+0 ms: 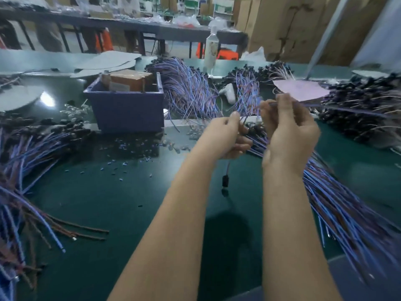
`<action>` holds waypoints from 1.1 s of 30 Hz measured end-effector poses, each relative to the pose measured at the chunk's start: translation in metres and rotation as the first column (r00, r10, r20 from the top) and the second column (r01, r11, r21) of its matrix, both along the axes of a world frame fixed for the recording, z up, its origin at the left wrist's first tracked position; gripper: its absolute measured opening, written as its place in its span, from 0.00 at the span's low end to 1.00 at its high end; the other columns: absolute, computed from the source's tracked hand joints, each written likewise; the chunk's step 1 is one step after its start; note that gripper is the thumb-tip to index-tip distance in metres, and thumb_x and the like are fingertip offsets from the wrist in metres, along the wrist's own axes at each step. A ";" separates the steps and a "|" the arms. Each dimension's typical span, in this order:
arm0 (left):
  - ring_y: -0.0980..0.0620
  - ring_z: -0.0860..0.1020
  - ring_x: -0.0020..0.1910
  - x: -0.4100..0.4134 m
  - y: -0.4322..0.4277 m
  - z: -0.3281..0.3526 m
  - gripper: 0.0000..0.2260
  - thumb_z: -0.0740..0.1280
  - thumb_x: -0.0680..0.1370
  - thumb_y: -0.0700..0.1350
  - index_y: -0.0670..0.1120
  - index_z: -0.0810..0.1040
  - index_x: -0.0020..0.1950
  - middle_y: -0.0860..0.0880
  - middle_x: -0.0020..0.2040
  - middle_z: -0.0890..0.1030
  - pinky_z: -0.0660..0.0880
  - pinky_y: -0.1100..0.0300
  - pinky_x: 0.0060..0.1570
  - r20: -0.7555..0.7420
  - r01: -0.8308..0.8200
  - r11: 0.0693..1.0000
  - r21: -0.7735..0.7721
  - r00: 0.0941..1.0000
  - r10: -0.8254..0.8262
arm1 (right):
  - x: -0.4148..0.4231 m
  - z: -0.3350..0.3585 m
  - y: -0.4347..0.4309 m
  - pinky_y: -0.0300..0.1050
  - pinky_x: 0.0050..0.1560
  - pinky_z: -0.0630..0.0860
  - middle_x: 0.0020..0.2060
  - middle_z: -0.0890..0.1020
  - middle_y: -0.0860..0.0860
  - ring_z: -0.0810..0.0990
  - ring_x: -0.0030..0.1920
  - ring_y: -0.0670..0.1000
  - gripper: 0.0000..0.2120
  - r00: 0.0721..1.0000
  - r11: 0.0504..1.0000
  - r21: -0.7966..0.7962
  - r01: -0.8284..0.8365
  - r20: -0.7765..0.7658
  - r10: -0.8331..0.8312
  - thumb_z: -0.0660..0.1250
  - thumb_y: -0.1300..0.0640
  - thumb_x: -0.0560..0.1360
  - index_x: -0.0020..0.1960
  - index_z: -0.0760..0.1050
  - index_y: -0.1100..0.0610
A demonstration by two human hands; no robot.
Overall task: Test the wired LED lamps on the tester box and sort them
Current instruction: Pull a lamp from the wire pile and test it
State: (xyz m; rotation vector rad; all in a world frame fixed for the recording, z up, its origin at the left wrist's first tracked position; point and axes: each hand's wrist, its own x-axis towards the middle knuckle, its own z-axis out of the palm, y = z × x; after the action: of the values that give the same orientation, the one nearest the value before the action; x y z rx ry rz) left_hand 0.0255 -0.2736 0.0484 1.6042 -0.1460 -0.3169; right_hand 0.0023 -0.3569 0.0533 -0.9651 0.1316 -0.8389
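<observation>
While thin blue and red wires lie in a stringy heap (pixel 32 148) at my left on the smooth green mat (pixel 108 203), a square blue plastic box (pixel 125 107) stands behind it. My left hand (pixel 225 135) is curled around a twisted pair, and its small black cylindrical lamp (pixel 225 181) dangles just below that fist. My right hand (pixel 288 135) pinches another wire (pixel 325 107) at the fingertips. This wire runs straight off rightward above a second fanned pile (pixel 347 203).
</observation>
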 end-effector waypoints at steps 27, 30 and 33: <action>0.52 0.72 0.35 0.056 -0.080 -0.069 0.03 0.64 0.78 0.40 0.46 0.71 0.46 0.49 0.37 0.75 0.69 0.59 0.41 0.177 -0.319 0.933 -0.167 0.921 0.347 | 0.026 -0.073 -0.037 0.37 0.39 0.74 0.40 0.79 0.50 0.77 0.42 0.49 0.10 0.917 0.987 0.159 0.028 -0.396 0.038 0.56 0.65 0.78 0.45 0.74 0.55; 0.54 0.72 0.33 0.056 -0.011 -0.058 0.05 0.61 0.79 0.40 0.47 0.73 0.44 0.50 0.36 0.76 0.70 0.61 0.37 0.106 -0.479 0.827 -0.293 0.844 0.526 | 0.040 -0.063 0.017 0.37 0.39 0.75 0.37 0.80 0.51 0.78 0.39 0.49 0.12 0.884 0.966 -0.083 -0.245 -0.427 0.188 0.57 0.66 0.78 0.42 0.74 0.54; 0.57 0.72 0.31 0.050 0.065 -0.053 0.07 0.59 0.79 0.38 0.46 0.73 0.45 0.50 0.37 0.77 0.70 0.64 0.33 -0.011 -0.654 0.631 -0.417 0.698 0.716 | 0.048 -0.066 0.083 0.48 0.49 0.79 0.40 0.83 0.55 0.81 0.42 0.53 0.10 0.815 0.779 -0.388 -0.493 -0.519 0.258 0.60 0.65 0.77 0.42 0.77 0.56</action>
State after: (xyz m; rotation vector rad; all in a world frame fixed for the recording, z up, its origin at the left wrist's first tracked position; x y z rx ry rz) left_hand 0.0757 -0.2085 -0.0042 1.1649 0.2837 0.4305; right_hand 0.0500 -0.2736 -0.0124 -1.6202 0.0926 -0.2448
